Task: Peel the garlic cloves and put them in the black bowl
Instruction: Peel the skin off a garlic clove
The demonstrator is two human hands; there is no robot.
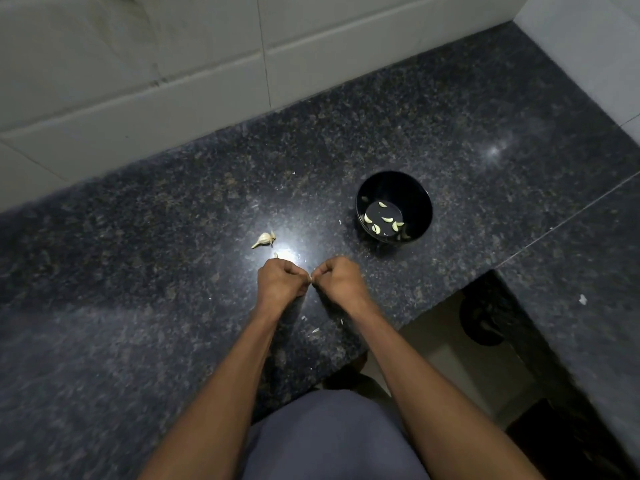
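Observation:
My left hand (282,280) and my right hand (341,278) meet over the dark granite counter, fingers curled. A small garlic clove (311,279) is pinched between their fingertips; only a pale sliver of it shows. The black bowl (417,188) stands to the upper right of my hands and holds several peeled cloves (386,220). A remnant of the garlic bulb (265,239) lies on the counter to the upper left of my left hand. Another small pale garlic piece (276,255) peeks out just beyond my left knuckles.
Bits of garlic skin (315,330) lie on the counter (138,254) near my wrists. A white tiled wall (173,81) runs along the back. The counter's front edge (433,313) steps back at the right, with floor below. A white scrap (583,299) sits on the right counter section.

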